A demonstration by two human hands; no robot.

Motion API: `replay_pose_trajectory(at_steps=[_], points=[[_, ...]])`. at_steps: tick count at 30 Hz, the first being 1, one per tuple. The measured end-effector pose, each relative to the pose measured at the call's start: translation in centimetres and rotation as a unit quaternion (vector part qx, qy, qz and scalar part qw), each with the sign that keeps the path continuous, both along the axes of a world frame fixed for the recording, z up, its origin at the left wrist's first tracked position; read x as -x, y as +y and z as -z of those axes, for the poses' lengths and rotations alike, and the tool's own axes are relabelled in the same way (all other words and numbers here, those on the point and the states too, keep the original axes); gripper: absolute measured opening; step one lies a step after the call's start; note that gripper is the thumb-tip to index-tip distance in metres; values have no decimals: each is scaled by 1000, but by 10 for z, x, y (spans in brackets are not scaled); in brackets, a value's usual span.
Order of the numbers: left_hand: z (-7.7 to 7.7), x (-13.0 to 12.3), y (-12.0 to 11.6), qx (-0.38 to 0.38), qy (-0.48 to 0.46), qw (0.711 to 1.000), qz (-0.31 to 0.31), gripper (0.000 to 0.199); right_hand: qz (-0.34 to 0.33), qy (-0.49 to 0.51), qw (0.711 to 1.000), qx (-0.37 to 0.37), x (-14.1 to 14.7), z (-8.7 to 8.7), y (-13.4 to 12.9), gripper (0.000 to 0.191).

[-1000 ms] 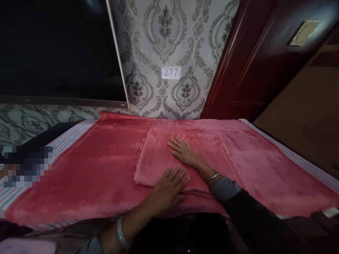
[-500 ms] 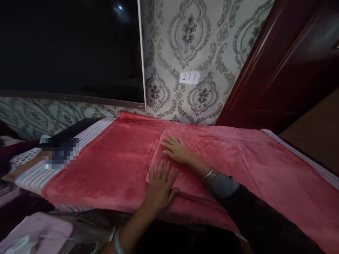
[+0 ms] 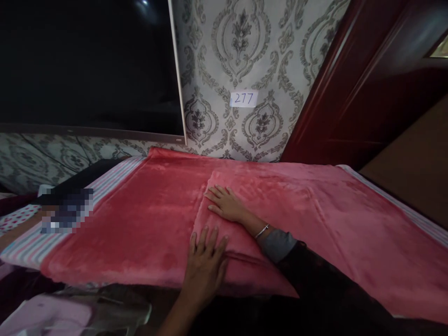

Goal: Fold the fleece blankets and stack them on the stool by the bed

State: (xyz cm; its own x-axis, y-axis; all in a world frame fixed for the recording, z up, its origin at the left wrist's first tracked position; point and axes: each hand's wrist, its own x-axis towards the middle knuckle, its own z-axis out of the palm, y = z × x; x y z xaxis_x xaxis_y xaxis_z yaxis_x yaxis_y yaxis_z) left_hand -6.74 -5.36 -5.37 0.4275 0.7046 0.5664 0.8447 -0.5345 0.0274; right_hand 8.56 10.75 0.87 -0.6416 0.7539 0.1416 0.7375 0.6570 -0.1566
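Observation:
Both hands lie on a folded layer of red-pink plush blanket point(image 3: 280, 196). My right hand point(image 3: 227, 204) rests flat, palm down, with fingers spread, close to the fold's left edge. Nearer to me, my left hand point(image 3: 206, 263) is also flat, its fingers apart and its fingertips at the near left corner of the folded layer. A crease runs rightward from beside the left thumb. Under the folded layer, more red plush fabric point(image 3: 122, 224) spreads left to a striped border point(image 3: 31, 242). Neither hand grips any cloth.
A large dark television screen point(image 3: 87, 65) is at the back left. Patterned wallpaper carries a paper label "277" point(image 3: 243, 98). Dark red glossy wood point(image 3: 350, 93) stands at the right. A pink plastic seat or stool point(image 3: 52, 312) is at the lower left, below the blanket's edge.
My right hand has slid slightly toward me along the folded layer. My left hand has also come a little nearer. The view has shifted slightly, moving the scene leftward.

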Motion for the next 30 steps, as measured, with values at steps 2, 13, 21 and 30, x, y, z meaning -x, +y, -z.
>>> replay_pose_trajectory(at_steps=[2, 13, 21, 30], points=[[-1, 1, 0, -4, -3, 1000, 5, 59, 5, 0, 1000, 9, 2, -4, -1, 55], [9, 16, 8, -30, -247, 968, 11, 28, -73, 41, 993, 81, -10, -11, -76, 57], [-41, 36, 31, 265, -519, 812, -44, 53, -67, 224, 968, 87, -74, -9, -154, 45], [-73, 42, 73, 404, -603, 687, -32, 61, 426, 379, 819, -66, -236, 22, -159, 65]])
